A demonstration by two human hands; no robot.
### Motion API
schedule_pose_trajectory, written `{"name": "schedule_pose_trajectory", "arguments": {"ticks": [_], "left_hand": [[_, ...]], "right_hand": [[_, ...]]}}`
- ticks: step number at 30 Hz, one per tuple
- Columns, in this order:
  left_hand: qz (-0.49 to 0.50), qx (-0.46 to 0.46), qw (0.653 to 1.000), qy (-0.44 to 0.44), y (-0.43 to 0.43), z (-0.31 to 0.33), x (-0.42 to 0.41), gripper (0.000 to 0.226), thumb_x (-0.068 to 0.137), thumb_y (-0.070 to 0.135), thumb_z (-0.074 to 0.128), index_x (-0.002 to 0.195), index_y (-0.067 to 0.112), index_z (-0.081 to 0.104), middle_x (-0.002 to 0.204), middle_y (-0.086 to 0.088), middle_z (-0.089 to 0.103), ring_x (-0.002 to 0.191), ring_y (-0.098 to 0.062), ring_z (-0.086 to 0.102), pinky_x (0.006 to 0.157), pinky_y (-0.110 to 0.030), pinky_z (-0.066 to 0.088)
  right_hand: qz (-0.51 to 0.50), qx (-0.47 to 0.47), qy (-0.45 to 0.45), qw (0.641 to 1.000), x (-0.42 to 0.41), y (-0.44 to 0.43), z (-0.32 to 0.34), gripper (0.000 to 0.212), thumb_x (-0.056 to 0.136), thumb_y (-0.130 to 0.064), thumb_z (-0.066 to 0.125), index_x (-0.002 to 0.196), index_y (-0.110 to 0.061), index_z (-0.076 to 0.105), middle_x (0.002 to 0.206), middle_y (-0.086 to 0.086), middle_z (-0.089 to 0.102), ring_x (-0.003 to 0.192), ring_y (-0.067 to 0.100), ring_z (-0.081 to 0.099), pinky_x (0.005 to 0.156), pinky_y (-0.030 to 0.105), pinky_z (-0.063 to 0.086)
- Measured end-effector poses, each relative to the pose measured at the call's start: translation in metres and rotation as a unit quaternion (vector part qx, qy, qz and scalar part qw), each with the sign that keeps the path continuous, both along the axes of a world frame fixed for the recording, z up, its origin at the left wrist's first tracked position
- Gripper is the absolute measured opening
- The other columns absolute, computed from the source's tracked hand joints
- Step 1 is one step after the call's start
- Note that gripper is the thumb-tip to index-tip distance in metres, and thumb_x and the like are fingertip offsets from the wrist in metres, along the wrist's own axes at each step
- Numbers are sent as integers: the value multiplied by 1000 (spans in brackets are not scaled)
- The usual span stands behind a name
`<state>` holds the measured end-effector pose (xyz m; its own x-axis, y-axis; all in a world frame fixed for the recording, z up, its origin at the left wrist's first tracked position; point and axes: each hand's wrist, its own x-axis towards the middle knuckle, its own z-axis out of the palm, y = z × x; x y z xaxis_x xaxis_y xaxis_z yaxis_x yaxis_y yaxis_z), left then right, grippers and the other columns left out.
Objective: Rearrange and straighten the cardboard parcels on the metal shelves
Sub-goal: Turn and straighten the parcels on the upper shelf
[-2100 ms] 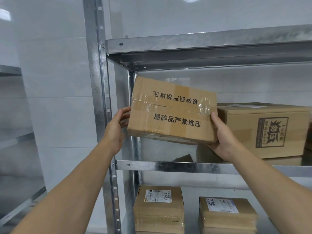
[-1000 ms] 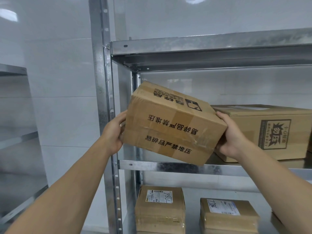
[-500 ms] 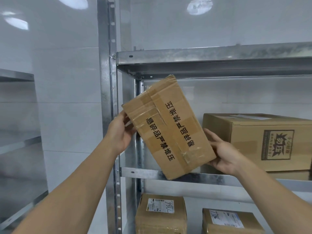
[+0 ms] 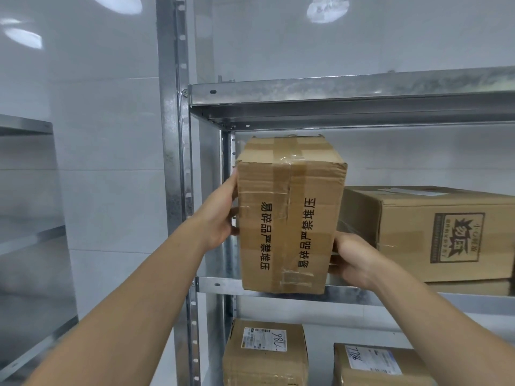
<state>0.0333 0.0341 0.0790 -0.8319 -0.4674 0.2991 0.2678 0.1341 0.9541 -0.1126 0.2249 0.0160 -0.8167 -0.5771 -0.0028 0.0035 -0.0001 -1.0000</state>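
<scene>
White tiled wall [image 4: 111, 190] backs a galvanised metal shelving unit, whose corner post [image 4: 174, 162] rises to the left of the upright parcel [image 4: 289, 218]. That parcel, a brown cardboard box sealed with clear tape, stands on end, with two columns of black Chinese print running down its front face. Its bottom edge overlaps the front rail of the middle shelf [image 4: 217, 284]; whether it rests on the rail or hangs just before it cannot be told. Both hands grasp it. The left hand [image 4: 220, 218] clasps its left side about halfway up, and the right hand [image 4: 351, 260] wraps its lower right edge with the fingers tucked behind.

Directly right of the upright parcel, just beside it, a large box [image 4: 418, 232] with a dark printed logo lies on the same shelf. Above the parcel runs the upper shelf [image 4: 334, 90]. Below it, on the next level down, sit two smaller parcels with white shipping labels, one directly underneath [image 4: 264, 355] and one to the lower right [image 4: 376, 366]. Far to the parcel's left stands a second shelving unit [image 4: 25, 126].
</scene>
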Motion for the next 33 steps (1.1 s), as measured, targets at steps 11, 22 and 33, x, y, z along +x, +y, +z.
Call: {"name": "schedule_pose_trajectory", "arguments": {"ticks": [11,22,33], "left_hand": [[16,66,996,54,-6,-6,1,53,97,56,52,125,14,68,121,-11,66,125,-46,58,107,-56,47],[-2,70,997,20,-6,-12,3,33,104,43,44,107,15,62,82,0,72,69,-17,71,58,-30,58],[-8,111,994,15,-4,-34,-5,32,105,43,44,121,21,60,78,3,76,67,-12,73,57,-26,56]], "right_hand": [[12,19,61,998,-8,-3,12,27,108,-36,44,113,-34,71,91,10,61,75,23,54,69,32,48],[34,-64,79,994,-6,-7,25,30,106,-43,52,117,-26,74,114,8,77,113,30,70,109,49,49],[61,-87,80,991,1,-5,26,31,106,-27,52,85,-24,74,75,-2,72,88,23,60,89,38,45]]}}
